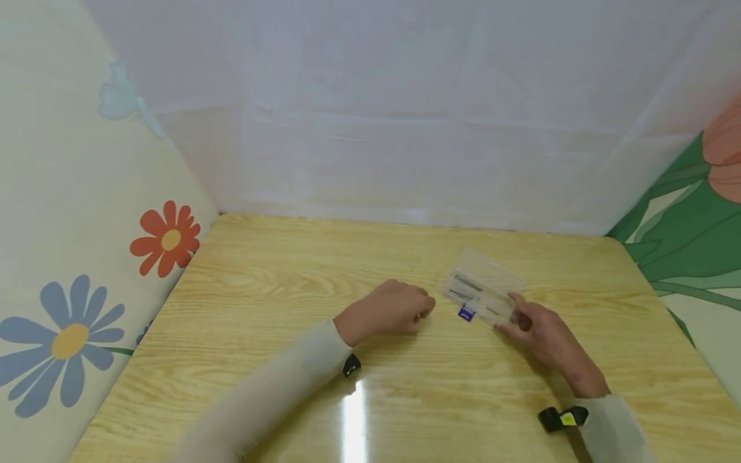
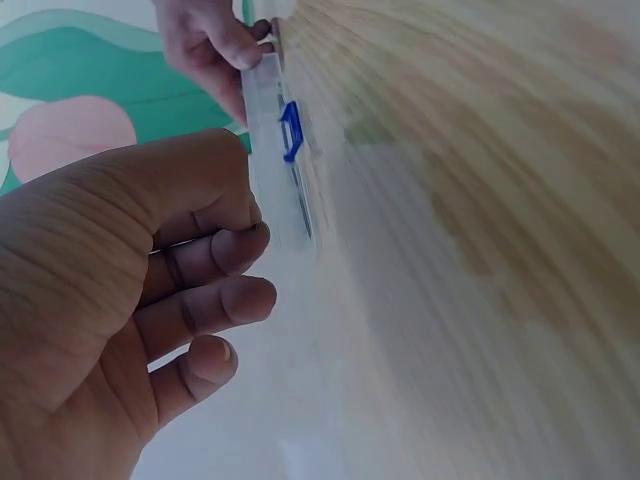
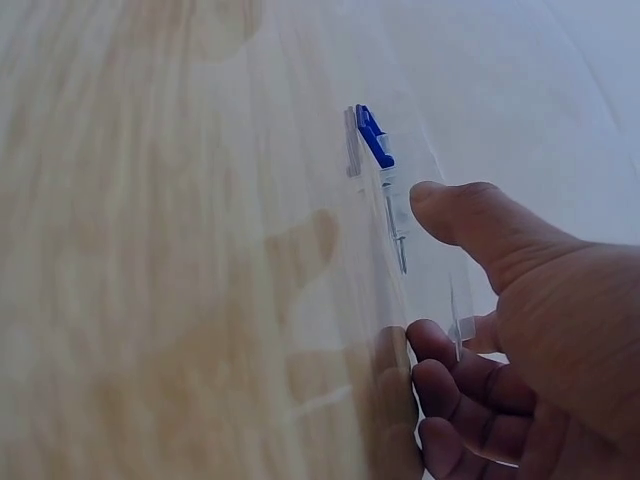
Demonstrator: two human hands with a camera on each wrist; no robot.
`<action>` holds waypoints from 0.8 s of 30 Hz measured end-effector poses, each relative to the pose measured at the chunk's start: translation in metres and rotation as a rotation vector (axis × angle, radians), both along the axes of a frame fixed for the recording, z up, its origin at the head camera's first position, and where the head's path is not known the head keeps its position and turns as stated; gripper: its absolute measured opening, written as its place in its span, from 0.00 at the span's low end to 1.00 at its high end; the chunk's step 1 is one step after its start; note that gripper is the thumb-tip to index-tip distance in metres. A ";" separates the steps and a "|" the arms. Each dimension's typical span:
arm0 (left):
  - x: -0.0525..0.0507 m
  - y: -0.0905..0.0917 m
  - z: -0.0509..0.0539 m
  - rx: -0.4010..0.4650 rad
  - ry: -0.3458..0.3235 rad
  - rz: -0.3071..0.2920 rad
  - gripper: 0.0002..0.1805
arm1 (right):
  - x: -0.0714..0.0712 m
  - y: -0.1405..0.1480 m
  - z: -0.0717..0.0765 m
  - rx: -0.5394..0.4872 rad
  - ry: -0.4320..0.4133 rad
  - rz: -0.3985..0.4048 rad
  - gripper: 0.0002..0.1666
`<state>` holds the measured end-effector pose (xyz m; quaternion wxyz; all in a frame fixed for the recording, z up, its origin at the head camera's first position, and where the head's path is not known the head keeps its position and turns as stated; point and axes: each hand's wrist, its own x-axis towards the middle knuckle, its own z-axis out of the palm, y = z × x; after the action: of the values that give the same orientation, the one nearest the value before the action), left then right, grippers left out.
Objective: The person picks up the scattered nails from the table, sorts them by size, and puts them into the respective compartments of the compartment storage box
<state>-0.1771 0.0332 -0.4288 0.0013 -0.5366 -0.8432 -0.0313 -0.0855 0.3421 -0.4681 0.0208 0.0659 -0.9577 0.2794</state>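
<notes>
A clear plastic case (image 1: 489, 292) sits on the wooden table with its lid (image 1: 492, 269) raised behind it. Several thin dark metal pieces (image 1: 467, 283) lie inside; their exact kind is too small to tell. On the near side is a blue latch (image 1: 466, 312), also plain in the right wrist view. My right hand (image 1: 544, 331) grips the case's right end, thumb toward the near side and fingers at the end. Left of the case, apart from it, my left hand (image 1: 390, 307) hovers low with loosely curled fingers (image 2: 205, 310); nothing shows in it.
The wooden table (image 1: 278, 276) reaches back to a white cloth backdrop (image 1: 359, 128). Flower-printed panels stand at the left (image 1: 69, 193) and right (image 1: 689, 218). A black wrist camera (image 1: 563, 419) is strapped to the right sleeve, another (image 1: 351, 365) to the left.
</notes>
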 end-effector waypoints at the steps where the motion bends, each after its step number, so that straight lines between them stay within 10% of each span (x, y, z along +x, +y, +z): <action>1: -0.001 0.005 0.000 -0.002 0.001 -0.008 0.13 | 0.000 0.000 0.000 0.000 -0.003 -0.004 0.47; 24: -0.023 0.109 0.010 -0.031 -0.076 -0.085 0.03 | 0.001 0.003 0.000 -0.049 0.069 0.031 0.43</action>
<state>-0.2001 0.1418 -0.4193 -0.0403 -0.5704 -0.8195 -0.0388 -0.0845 0.3449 -0.4680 0.0511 0.0899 -0.9482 0.3004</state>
